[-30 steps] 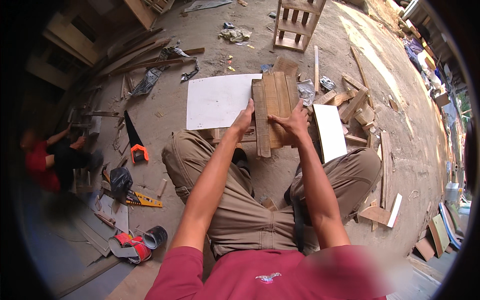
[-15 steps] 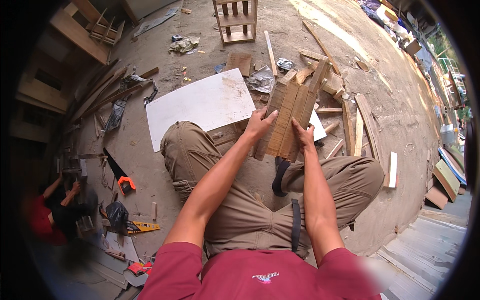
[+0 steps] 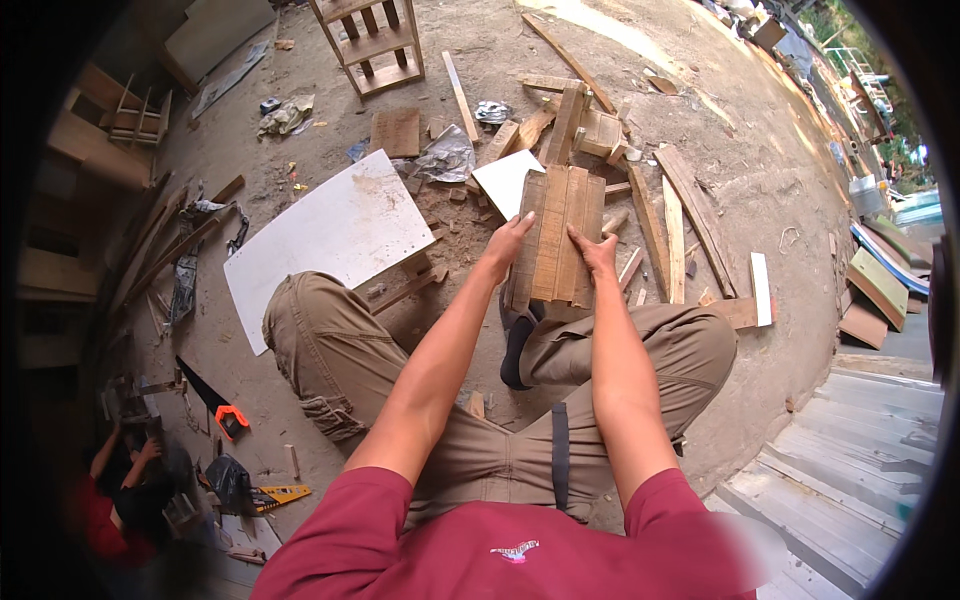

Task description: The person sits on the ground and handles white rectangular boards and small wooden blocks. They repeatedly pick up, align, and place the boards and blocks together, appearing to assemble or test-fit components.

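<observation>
Several brown wooden strips [image 3: 557,240] sit side by side as one block, held up above the ground in front of my crossed legs. My left hand [image 3: 510,243] grips the block's left edge, thumb on its upper face. Along the right edge, my right hand [image 3: 597,250] is closed, with its thumb also on top. The undersides and most fingertips are hidden. Just beyond the block lies a small white board [image 3: 508,180]. A larger white board [image 3: 335,235] rests on the ground past my left knee.
A wood-scrap pile [image 3: 600,135] lies beyond the block, with long planks [image 3: 695,220] to its right. A slatted wooden frame [image 3: 375,50] stands farther off. At left are a handsaw [image 3: 231,420], a yellow-handled saw [image 3: 283,496] and another person [image 3: 120,490] working. Corrugated metal sheets [image 3: 830,470] lie at right.
The block of strips has turned from leaning rightward to nearly straight, and looks shorter from here. Both hands keep their hold. The small white board shows more fully; the whole view has shifted.
</observation>
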